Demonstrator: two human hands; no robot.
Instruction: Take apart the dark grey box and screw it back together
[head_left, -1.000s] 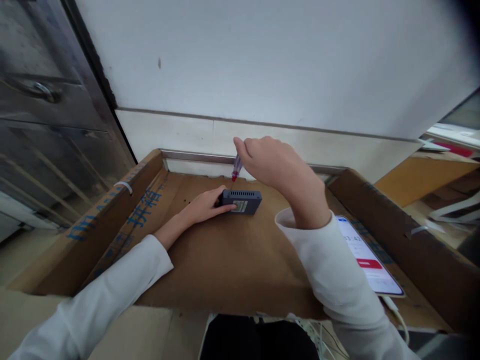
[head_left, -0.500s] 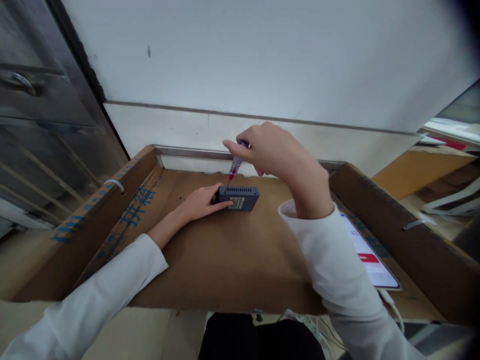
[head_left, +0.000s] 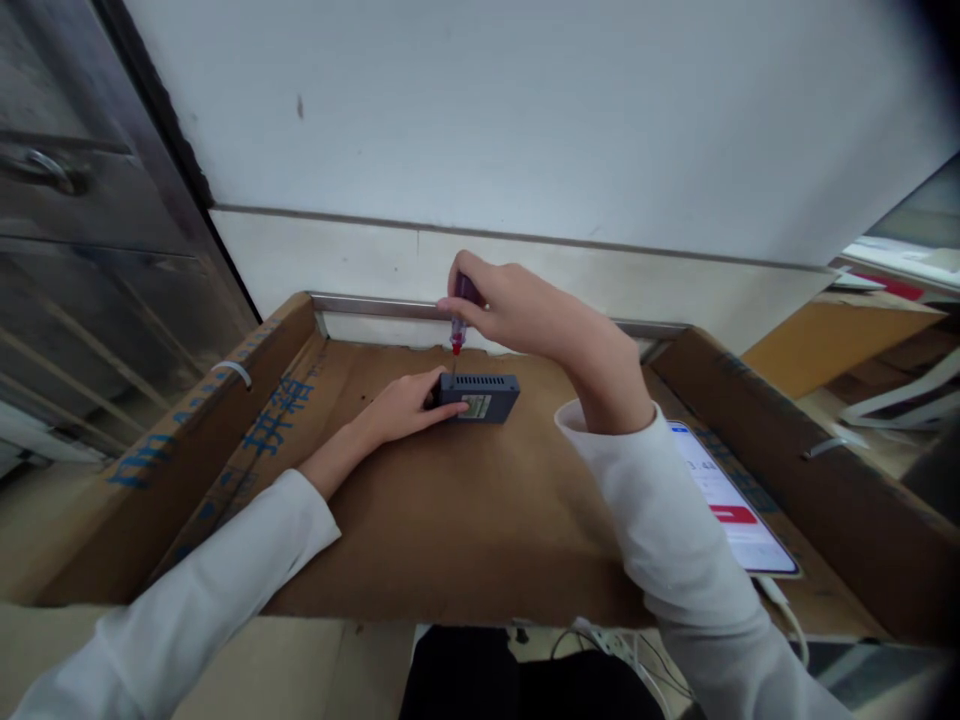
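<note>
A small dark grey metal box (head_left: 499, 402) with a row of vent slots and a pale label stands on edge on the cardboard. My left hand (head_left: 409, 405) grips its left end, thumb across the labelled face and the other fingers behind, partly hidden. Above it, my right hand (head_left: 499, 300) is closed around the handle of a screwdriver (head_left: 458, 330), clear and purple with a red collar. The thin shaft points down, and its tip meets the box's upper side near the left corner. Whether a screw sits under the tip is too small to tell.
Cardboard walls (head_left: 217, 420) with blue print rise at the left and right of the cardboard base (head_left: 450, 540). A lit phone (head_left: 739, 515) with a cable lies beside my right forearm. A white wall (head_left: 480, 130) stands behind, and a metal door (head_left: 67, 230) at left.
My right hand has turned and shifted slightly left, and the screwdriver now stands more upright. The left hand and the box have stayed nearly in place.
</note>
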